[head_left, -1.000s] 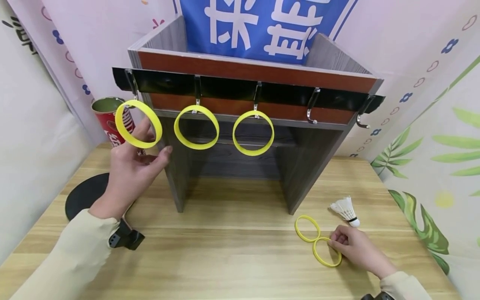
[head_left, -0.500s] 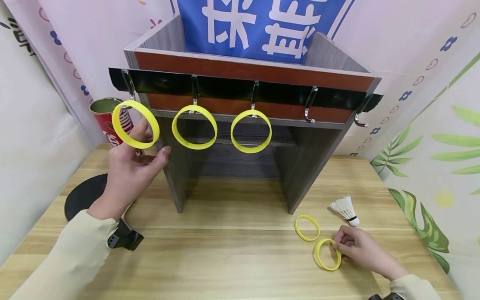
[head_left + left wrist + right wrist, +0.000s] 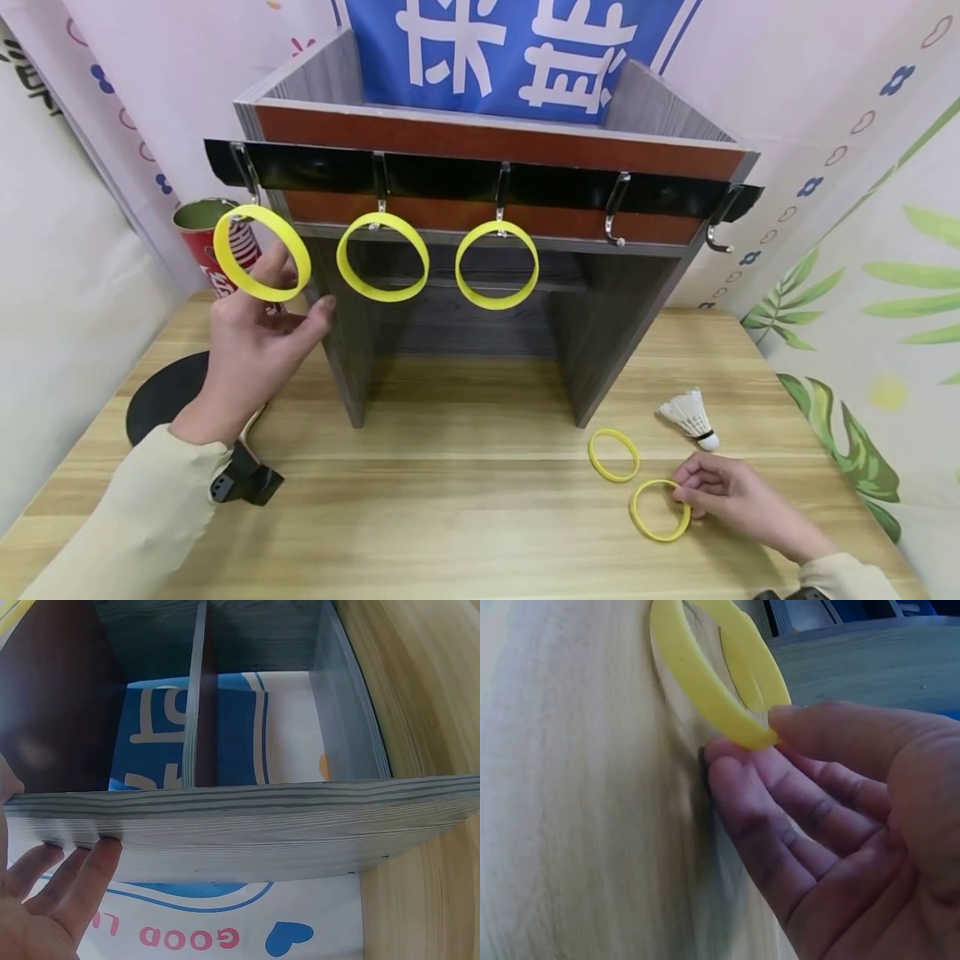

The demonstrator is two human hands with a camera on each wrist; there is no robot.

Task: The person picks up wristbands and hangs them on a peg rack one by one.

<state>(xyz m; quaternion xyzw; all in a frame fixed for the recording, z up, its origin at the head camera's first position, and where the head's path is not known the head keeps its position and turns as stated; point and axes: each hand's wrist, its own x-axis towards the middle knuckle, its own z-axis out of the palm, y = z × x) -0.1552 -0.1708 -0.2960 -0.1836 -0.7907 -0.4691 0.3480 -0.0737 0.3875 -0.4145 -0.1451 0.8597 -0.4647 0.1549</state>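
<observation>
My left hand (image 3: 247,342) grips the left side panel (image 3: 240,847) of a grey wooden shelf unit, thumb at its front edge and fingers along its outer face. Thumb and fingers of my right hand (image 3: 738,500) pinch a yellow wristband (image 3: 697,686), its loop tilted just above the table. Beside it another yellow wristband (image 3: 615,432) lies flat. From the black hook rail (image 3: 450,177) hang three yellow wristbands: one at the left (image 3: 273,294), one in the middle (image 3: 386,296) and one at the right (image 3: 495,305). Two hooks (image 3: 613,225) on the right carry nothing.
A white shuttlecock (image 3: 692,418) lies just beyond my right hand. Behind my left hand stand a red can (image 3: 202,246) and a black round paddle-like thing (image 3: 161,396). Printed cloth (image 3: 877,275) hangs around the wooden table (image 3: 465,517).
My right hand has pinched the nearer wristband, tilted it up and drawn it slightly right, away from the other one. My left hand keeps its grip on the panel.
</observation>
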